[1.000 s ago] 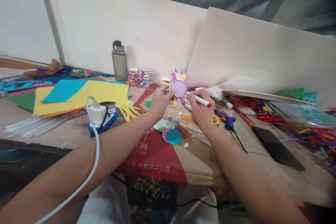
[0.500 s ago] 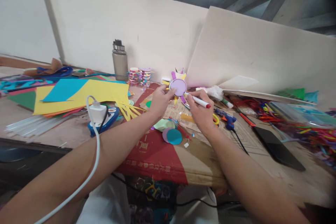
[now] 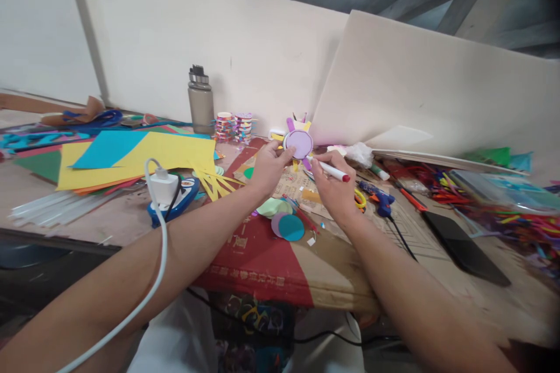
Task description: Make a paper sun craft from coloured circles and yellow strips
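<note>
My left hand [image 3: 270, 168] pinches the edge of a round purple paper craft [image 3: 300, 144], which has purple and yellow tabs sticking out round its rim. In my right hand [image 3: 336, 183] is a white marker [image 3: 330, 171] with a red end; its tip points at the lower right of the purple disc. Whether the tip touches the disc I cannot tell. Below the hands, a teal paper circle [image 3: 291, 227] overlaps a lilac one, close to pale green paper circles [image 3: 273, 207] on the cardboard.
Yellow and blue paper sheets [image 3: 170, 157], a power strip [image 3: 175, 204] with a white cable, and a bottle [image 3: 201, 99] stand left. Two stacks of finished discs [image 3: 242, 128] sit behind. On the right are a blue glue gun [image 3: 384, 203], a black phone [image 3: 464, 247] and colourful pipe cleaners [image 3: 520, 230].
The purple craft has shifted very slightly to the right, and its lower tabs look turned a little. Both hands keep their hold.
</note>
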Action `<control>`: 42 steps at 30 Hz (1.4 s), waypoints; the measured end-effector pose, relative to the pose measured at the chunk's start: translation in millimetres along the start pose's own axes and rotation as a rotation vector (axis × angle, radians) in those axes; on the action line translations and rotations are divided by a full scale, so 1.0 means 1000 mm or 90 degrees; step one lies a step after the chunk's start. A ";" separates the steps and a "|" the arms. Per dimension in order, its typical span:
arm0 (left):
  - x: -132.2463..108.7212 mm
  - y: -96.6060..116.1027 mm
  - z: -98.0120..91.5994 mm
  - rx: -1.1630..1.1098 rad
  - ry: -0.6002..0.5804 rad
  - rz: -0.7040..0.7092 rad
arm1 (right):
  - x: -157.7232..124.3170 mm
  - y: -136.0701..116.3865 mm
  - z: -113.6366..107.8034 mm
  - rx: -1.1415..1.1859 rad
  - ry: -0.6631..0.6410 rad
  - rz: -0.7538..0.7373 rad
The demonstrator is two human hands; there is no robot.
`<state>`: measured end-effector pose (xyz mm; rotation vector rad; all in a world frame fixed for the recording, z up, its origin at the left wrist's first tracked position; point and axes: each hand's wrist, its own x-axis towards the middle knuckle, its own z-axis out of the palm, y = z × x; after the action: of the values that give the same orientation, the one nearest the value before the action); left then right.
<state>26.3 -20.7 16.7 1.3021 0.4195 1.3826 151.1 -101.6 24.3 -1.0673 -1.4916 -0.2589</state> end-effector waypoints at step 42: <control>-0.005 0.002 0.005 -0.091 -0.078 -0.057 | -0.002 -0.002 0.001 -0.025 -0.037 -0.039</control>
<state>28.8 -27.7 17.9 1.2287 0.2875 1.2288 148.2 -103.1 22.8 -1.0690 -1.5782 -0.3029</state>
